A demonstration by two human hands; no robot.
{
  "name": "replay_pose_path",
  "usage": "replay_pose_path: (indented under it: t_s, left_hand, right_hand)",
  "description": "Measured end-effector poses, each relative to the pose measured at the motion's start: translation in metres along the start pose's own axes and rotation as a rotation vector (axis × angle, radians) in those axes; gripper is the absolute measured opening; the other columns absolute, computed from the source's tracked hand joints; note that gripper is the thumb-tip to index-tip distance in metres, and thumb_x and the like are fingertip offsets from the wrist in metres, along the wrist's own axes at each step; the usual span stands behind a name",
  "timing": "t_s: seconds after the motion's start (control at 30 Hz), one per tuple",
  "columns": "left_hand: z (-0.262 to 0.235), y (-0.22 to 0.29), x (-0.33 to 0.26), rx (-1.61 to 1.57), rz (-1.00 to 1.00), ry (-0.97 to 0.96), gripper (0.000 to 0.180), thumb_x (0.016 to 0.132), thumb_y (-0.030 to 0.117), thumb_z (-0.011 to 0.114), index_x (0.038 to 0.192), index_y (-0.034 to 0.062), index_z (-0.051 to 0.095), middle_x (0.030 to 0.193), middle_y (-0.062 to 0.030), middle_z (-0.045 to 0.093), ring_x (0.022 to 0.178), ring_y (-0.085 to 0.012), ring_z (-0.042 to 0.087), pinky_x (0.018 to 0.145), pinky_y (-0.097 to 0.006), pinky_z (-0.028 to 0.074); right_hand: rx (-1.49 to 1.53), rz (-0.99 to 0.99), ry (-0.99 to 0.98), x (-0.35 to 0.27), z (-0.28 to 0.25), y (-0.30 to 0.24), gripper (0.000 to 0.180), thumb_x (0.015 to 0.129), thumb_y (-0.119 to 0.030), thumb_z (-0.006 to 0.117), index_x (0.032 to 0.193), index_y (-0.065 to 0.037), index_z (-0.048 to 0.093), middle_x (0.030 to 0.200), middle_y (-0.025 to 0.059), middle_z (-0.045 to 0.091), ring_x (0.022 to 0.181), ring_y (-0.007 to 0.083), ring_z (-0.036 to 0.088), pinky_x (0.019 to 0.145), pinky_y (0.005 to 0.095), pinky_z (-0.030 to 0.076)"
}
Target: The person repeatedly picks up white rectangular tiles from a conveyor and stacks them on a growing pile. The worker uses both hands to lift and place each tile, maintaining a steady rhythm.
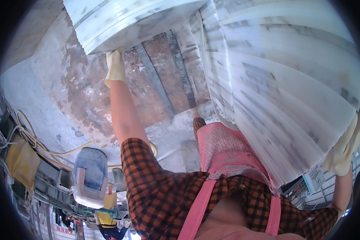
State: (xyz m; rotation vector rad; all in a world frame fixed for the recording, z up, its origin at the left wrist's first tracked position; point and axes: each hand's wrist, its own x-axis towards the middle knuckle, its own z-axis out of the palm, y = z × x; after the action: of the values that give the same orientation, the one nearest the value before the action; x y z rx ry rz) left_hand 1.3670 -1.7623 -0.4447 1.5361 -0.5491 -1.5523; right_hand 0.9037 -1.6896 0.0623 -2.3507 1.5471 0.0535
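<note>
My left hand, in a cream glove, is at the lower edge of a white grey-veined ribbed stone slab at the far left; its fingers close on that edge, fingertips hidden. A larger curved, ribbed white stone panel with grey streaks fills the right side, leaning close to my pink apron. My right hand, also gloved, grips the panel's right edge, its fingers partly out of sight. Between slab and panel, two dark strips lie on a worn reddish-brown surface.
A blue and white seat-like object stands at the left. Yellow hose runs behind it, near a yellow cloth or sack. Another person in dark clothing and yellow is farther off at the lower left.
</note>
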Motion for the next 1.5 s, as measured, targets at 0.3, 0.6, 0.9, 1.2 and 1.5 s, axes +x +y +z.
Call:
replay_pose_path:
  t_s: [0.3, 0.6, 0.9, 1.2, 1.5]
  left_hand:
    - [0.042, -0.009, -0.075, 0.882, -0.258, 0.283, 0.054, 0.079, 0.035, 0.061, 0.111, -0.0088, 0.062, 0.110, -0.0285, 0.066, 0.107, -0.0391, 0.065, 0.091, -0.043, 0.049]
    - [0.015, -0.084, -0.351, 0.890, -0.323, 0.046, 0.037, 0.080, 0.030, 0.062, 0.101, -0.0010, 0.068, 0.094, -0.0198, 0.068, 0.088, -0.0330, 0.065, 0.078, -0.043, 0.050]
    - [-0.030, -0.021, -0.400, 0.390, -0.342, 0.086, 0.022, 0.085, 0.017, 0.058, 0.099, 0.0017, 0.065, 0.078, -0.0070, 0.063, 0.073, -0.0189, 0.063, 0.060, -0.035, 0.048]
    - [0.003, 0.027, -0.420, 0.167, -0.208, 0.177, 0.018, 0.089, 0.017, 0.059, 0.102, 0.0052, 0.063, 0.082, -0.0019, 0.059, 0.061, -0.0127, 0.053, 0.052, -0.029, 0.043]
    - [0.007, -0.027, -0.435, 0.254, -0.296, 0.211, 0.025, 0.087, 0.022, 0.061, 0.101, 0.0014, 0.066, 0.085, -0.0016, 0.062, 0.079, -0.0129, 0.054, 0.071, -0.030, 0.044]
  right_hand:
    - [-0.011, 0.136, 0.114, 0.012, -0.012, -0.042, 0.058, 0.099, -0.023, 0.046, 0.147, 0.003, 0.026, 0.153, 0.0233, 0.029, 0.143, 0.0344, 0.030, 0.120, 0.0444, 0.019]
    - [-0.070, 0.041, 0.515, 0.001, 0.007, -0.039, 0.045, 0.092, -0.019, 0.058, 0.132, 0.000, 0.054, 0.138, 0.0209, 0.052, 0.133, 0.0352, 0.044, 0.114, 0.0440, 0.032]
    - [-0.069, -0.018, 0.672, 0.008, 0.011, -0.040, 0.045, 0.090, -0.026, 0.062, 0.128, -0.004, 0.058, 0.134, 0.0200, 0.055, 0.129, 0.0360, 0.047, 0.110, 0.0439, 0.035]
    - [-0.073, -0.044, 0.737, 0.009, 0.010, -0.048, 0.046, 0.091, -0.029, 0.060, 0.128, -0.003, 0.058, 0.134, 0.0183, 0.056, 0.127, 0.0349, 0.048, 0.108, 0.0430, 0.036]
    - [-0.003, -0.012, 0.692, 0.010, 0.007, -0.051, 0.049, 0.090, -0.029, 0.061, 0.131, -0.002, 0.056, 0.137, 0.0182, 0.054, 0.130, 0.0341, 0.047, 0.110, 0.0424, 0.035]
